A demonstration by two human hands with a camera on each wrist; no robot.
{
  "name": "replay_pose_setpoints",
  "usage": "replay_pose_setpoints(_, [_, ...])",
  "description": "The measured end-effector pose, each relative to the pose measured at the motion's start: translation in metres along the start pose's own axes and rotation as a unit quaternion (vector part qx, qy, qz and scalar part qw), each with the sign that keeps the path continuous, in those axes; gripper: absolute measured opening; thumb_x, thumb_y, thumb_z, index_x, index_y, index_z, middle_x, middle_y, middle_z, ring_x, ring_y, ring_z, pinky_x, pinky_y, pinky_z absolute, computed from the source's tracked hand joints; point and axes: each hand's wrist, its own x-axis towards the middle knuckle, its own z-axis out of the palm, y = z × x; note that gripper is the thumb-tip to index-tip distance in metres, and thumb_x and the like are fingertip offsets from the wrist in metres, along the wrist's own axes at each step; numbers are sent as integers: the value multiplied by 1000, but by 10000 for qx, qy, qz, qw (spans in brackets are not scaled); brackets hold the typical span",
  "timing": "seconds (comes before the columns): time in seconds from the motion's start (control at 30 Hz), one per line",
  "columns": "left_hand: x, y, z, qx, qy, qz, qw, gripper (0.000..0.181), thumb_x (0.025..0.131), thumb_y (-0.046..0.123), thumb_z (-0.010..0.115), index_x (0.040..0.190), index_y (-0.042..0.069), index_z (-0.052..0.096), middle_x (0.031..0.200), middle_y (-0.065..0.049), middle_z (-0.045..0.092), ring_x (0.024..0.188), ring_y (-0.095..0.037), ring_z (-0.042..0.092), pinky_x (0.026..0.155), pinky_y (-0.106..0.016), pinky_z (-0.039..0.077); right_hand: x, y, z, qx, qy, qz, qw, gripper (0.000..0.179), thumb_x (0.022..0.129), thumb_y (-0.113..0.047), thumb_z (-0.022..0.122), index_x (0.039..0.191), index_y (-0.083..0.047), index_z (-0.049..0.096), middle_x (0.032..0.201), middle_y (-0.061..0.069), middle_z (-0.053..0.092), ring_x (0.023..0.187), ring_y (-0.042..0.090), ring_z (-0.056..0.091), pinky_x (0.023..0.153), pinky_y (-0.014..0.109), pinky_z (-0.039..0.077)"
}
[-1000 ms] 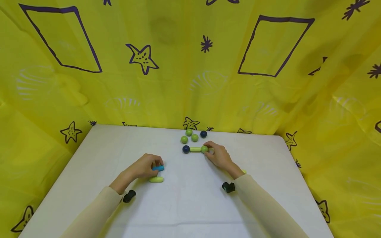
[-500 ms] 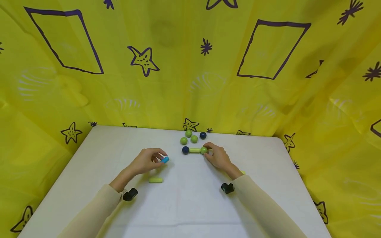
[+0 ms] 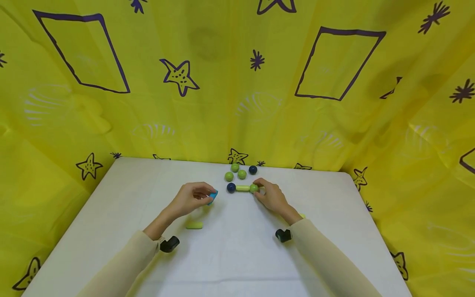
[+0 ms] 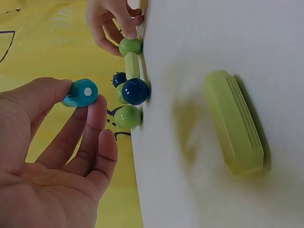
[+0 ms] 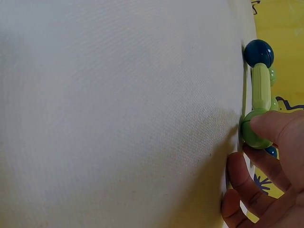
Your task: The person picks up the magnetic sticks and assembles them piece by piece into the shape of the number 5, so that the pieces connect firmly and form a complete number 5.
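Note:
Between thumb and fingertips, my left hand [image 3: 192, 199] pinches a short blue rod [image 3: 213, 196], raised above the table; its end with a pale dot [image 4: 87, 91] faces the left wrist camera. My right hand [image 3: 273, 197] grips a green ball [image 3: 254, 188] on the table. That ball joins a yellow-green rod [image 3: 243, 188], whose other end meets a dark blue ball [image 3: 231, 187], so the three form a straight row. A loose yellow-green rod [image 4: 233, 124] lies on the table below my left hand.
Behind the row sit several loose balls, among them a green ball [image 3: 242, 174] and a dark blue ball [image 3: 253, 169]. Part of another yellow-green piece [image 3: 302, 215] shows beside my right wrist. A yellow patterned curtain [image 3: 215, 115] borders the white table [image 3: 237, 255].
My left hand has lifted the blue rod off the table beside the loose yellow-green rod and carried it right and away, tilting it. My right hand stays on the green ball.

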Motion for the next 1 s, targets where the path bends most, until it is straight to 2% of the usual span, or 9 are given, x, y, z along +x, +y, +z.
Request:
replay_pose_setpoints(0.3, [6, -1, 13, -305, 138, -227, 9992, 17, 92, 5, 76, 109, 1, 76, 111, -15, 75, 92, -27, 73, 79, -26, 57, 1, 2, 1, 66, 26, 41, 10000, 34, 97, -15, 71, 131, -14, 63, 131, 10, 68, 94, 21, 62, 89, 46, 51])
replay_pose_setpoints(0.47, [9, -2, 19, -382, 181, -342, 9985, 19, 91, 7, 78, 110, 2, 76, 109, -15, 75, 90, -23, 74, 78, -26, 57, 1, 3, 1, 65, 21, -42, 10000, 34, 97, -15, 71, 130, -14, 63, 131, 10, 68, 94, 20, 62, 91, 46, 51])
replay_pose_setpoints(0.73, [21, -10, 29, -355, 8, -805, 9961, 28, 87, 7, 82, 114, 5, 75, 106, -14, 76, 90, -21, 74, 79, -29, 57, 1, 3, -1, 37, 15, -123, 9999, 34, 97, -15, 71, 129, -12, 63, 128, 9, 69, 109, 25, 64, 98, 50, 49])
replay_pose_setpoints(1.0, [30, -12, 36, -345, -163, -952, 9947, 29, 84, 6, 85, 111, 2, 75, 102, -15, 76, 87, -21, 73, 74, -30, 57, 3, 5, 1, 22, -11, -109, 9999, 34, 97, -16, 71, 130, -13, 63, 129, 9, 69, 115, 27, 64, 101, 50, 48])
